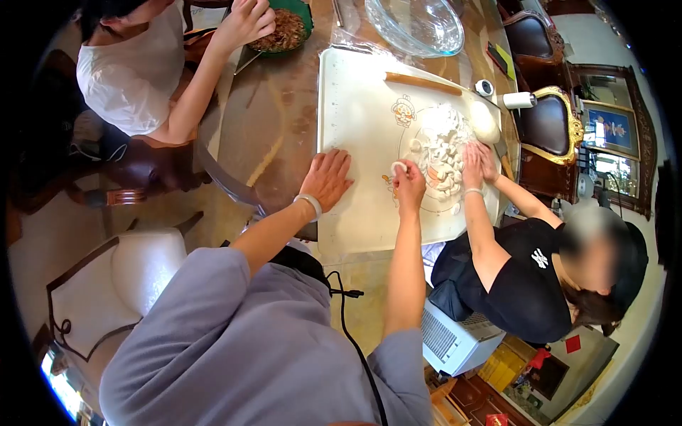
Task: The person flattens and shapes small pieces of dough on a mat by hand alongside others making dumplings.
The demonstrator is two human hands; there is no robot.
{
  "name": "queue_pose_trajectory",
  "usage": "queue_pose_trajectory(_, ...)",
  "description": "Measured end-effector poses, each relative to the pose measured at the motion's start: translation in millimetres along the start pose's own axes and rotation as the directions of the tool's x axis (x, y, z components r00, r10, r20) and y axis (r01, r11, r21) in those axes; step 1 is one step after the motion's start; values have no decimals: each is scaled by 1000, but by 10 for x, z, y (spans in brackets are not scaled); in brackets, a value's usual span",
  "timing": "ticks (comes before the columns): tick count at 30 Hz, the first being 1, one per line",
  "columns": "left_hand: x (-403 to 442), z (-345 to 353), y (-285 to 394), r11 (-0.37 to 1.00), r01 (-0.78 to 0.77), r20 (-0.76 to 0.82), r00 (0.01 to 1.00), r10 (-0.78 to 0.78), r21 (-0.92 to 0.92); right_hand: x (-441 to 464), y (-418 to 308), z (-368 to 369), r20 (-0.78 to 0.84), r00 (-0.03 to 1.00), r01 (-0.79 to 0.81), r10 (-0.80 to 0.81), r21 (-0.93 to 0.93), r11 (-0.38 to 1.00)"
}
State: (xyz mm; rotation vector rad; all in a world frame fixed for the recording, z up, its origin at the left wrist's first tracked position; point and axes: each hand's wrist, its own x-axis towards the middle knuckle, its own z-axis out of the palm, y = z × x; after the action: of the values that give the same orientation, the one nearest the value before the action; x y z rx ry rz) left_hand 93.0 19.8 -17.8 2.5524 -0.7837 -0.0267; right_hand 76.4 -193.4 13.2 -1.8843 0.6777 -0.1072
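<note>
Pinching dough, our right hand has room toward our spread left hand; lumps crowd the mat's right.

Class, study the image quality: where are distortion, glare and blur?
Head view: wide-angle bending, black corners; head view: glints on the glass bowl, glare on the pale chair; head view: left hand and right hand fairly sharp, but the black-shirted person's head is blurred.

Home dining room: table, ornate chairs
</note>
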Motion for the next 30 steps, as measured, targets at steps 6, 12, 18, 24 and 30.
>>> queue_pose_trajectory(6, -12, -17, 13, 999, -16, -11, 1000, 17, 47, 403, -163, 114, -129, 989, 56, -66, -83, 995)
queue_pose_trajectory(12, 10, 28, 21, 999, -4, -4, 1000, 4, 34, 332, 336, -210, -406, 866, 89, -291, -446, 890)
queue_pose_trajectory(18, 15, 77, 12, 999, -13, -30, 999, 14, 39, 355, 644, -649, -407, 783, 77, -471, -687, 722)
queue_pose_trajectory(24, 36, 28, 32, 999, -9, -22, 1000, 10, 43, 523, 600, -734, -333, 886, -30, -323, -736, 676)
queue_pose_trajectory(30, 55, 22, 56, 1000, 9, 5, 1000, -9, 21, 453, 460, -639, -370, 886, -66, -281, -698, 713)
